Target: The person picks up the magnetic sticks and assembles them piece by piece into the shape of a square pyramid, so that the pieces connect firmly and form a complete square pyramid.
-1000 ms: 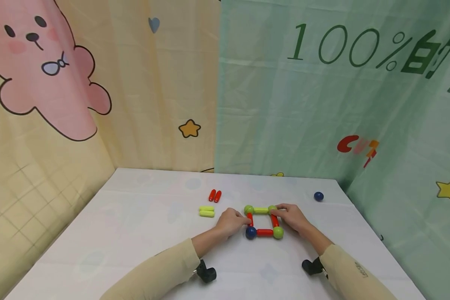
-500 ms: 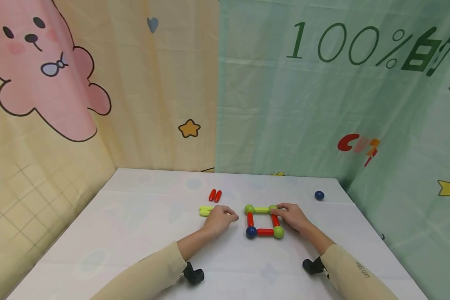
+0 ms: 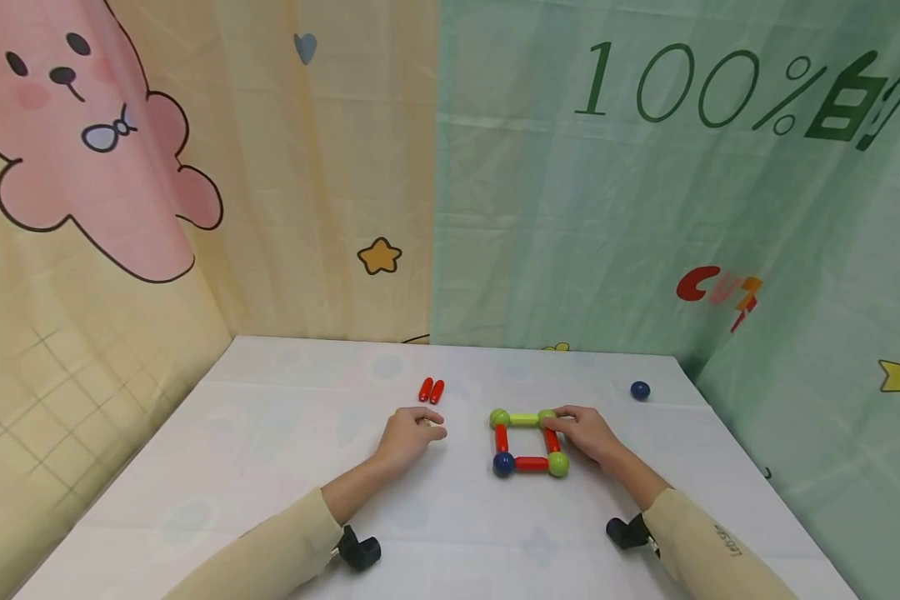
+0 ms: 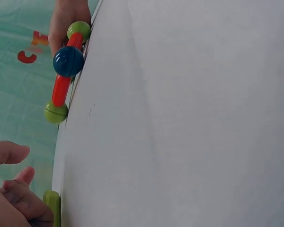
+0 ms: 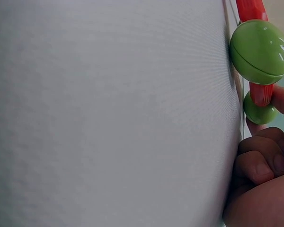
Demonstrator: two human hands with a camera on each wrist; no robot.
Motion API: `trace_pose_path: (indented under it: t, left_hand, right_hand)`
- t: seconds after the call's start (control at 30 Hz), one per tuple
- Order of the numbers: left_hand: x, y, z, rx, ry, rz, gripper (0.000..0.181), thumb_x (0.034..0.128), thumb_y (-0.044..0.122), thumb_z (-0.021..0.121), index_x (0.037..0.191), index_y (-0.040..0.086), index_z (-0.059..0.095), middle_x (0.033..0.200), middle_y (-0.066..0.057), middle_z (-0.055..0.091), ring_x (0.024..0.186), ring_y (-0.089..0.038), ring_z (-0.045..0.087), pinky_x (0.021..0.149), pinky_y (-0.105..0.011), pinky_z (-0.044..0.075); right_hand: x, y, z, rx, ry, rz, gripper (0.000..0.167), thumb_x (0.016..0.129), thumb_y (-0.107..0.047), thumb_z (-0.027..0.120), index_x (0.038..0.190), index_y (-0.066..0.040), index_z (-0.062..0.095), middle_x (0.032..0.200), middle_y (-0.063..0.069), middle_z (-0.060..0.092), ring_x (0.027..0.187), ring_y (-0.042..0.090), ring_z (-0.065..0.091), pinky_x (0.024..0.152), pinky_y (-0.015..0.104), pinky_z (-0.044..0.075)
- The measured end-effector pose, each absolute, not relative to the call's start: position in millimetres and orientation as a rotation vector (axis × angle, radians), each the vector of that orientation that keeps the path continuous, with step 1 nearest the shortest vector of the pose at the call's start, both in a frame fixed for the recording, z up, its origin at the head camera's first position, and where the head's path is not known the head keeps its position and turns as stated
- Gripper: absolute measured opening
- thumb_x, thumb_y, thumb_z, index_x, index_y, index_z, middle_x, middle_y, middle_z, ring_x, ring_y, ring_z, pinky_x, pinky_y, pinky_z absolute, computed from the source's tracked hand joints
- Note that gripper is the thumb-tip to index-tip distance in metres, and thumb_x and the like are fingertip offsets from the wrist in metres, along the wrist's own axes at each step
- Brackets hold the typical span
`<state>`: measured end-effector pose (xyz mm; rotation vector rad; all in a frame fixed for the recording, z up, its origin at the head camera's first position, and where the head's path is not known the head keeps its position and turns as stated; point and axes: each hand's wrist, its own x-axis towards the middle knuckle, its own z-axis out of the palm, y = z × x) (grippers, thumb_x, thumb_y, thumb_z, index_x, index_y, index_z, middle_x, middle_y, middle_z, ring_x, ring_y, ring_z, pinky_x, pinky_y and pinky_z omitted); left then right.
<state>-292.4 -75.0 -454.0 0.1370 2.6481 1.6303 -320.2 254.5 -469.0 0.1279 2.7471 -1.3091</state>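
Observation:
A square of magnetic rods and balls lies on the table, with red rods on three sides, a yellow-green rod at the back, three green balls and one blue ball as corners. At its far right corner my right hand pinches a green ball between thumb and finger. Left of the square, my left hand is over the loose yellow-green rods, mostly hiding them. In the left wrist view its thumb and forefinger are apart, and one yellow-green rod shows beside the curled fingers.
Two red rods lie side by side behind my left hand. A loose blue ball sits near the white table's back right corner. Printed curtains hang behind and beside the table.
My left hand has left the square's left red rod and moved left to the loose yellow-green rods. The right hand stays at the far right corner.

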Motion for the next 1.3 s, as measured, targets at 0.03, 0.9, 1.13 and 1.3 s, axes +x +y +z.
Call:
trace_pose_path:
  t: [0.03, 0.9, 1.13, 1.3]
  left_hand:
    - [-292.7, -77.7, -454.2, 0.134, 2.651, 1.632, 0.018, 0.0888, 0.016, 0.073, 0.104, 0.006, 0.075, 0.067, 0.0, 0.052, 0.066, -0.016, 0.046, 0.06, -0.027, 0.039]
    - [-303.6, -109.2, -461.6, -0.048, 2.78, 1.546, 0.019, 0.0796, 0.005, 0.077, 0.098, 0.007, 0.079, 0.103, -0.006, 0.071, 0.092, -0.019, 0.06, 0.08, -0.034, 0.052]
    - [-303.6, -109.1, -460.5, -0.024, 2.821, 1.5, 0.019, 0.0785, 0.004, 0.079, 0.097, 0.008, 0.08, 0.109, -0.009, 0.073, 0.096, -0.02, 0.063, 0.083, -0.037, 0.053]
    - [-305.8, -110.4, -460.3, 0.023, 2.85, 1.451, 0.017, 0.0784, 0.003, 0.079, 0.095, 0.007, 0.08, 0.108, -0.01, 0.073, 0.097, -0.021, 0.065, 0.083, -0.038, 0.054]
  right_hand:
    - [-320.4, 254.6, -469.1, 0.126, 2.749, -1.309, 0.061, 0.09, -0.053, 0.069, 0.127, -0.004, 0.067, 0.137, 0.021, 0.057, 0.114, 0.032, 0.051, 0.099, 0.048, 0.048]
    - [-320.5, 253.9, -468.8, 0.125, 2.751, -1.289, 0.06, 0.092, -0.051, 0.068, 0.129, -0.003, 0.065, 0.138, 0.022, 0.056, 0.121, 0.035, 0.051, 0.105, 0.054, 0.044]
    - [-319.7, 253.5, -468.2, 0.122, 2.744, -1.302, 0.06, 0.091, -0.05, 0.068, 0.129, -0.004, 0.066, 0.14, 0.022, 0.055, 0.124, 0.036, 0.05, 0.106, 0.055, 0.043]
    - [-318.8, 252.9, -466.9, 0.127, 2.748, -1.304, 0.058, 0.091, -0.049, 0.068, 0.128, -0.005, 0.066, 0.14, 0.022, 0.055, 0.122, 0.035, 0.05, 0.105, 0.053, 0.044]
